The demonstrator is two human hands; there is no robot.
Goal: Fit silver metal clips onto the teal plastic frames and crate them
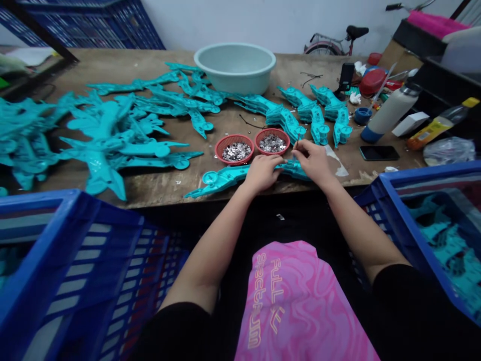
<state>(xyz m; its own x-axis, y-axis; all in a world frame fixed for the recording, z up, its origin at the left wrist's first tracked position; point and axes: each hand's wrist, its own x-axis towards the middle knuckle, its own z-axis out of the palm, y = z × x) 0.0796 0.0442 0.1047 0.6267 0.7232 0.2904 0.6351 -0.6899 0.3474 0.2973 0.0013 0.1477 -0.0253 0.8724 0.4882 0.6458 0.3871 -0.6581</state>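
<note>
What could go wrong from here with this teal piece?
Your left hand sits just below the red baskets of silver bits; a bump might spill them. The teal piece lies at the table edge and could slip off. The thin stick in your right hand might prick your left.

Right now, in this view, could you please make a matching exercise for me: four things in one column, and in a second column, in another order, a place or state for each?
Things:
1. left hand
2. right hand
3. two red baskets
4. phone

Places or states:
A. lies flat, to the right of both hands
B. holds a thin stick
C. contain silver pieces
D. holds a turquoise plastic piece

Pairs: 1-D, 2-B, 3-C, 4-A
</note>
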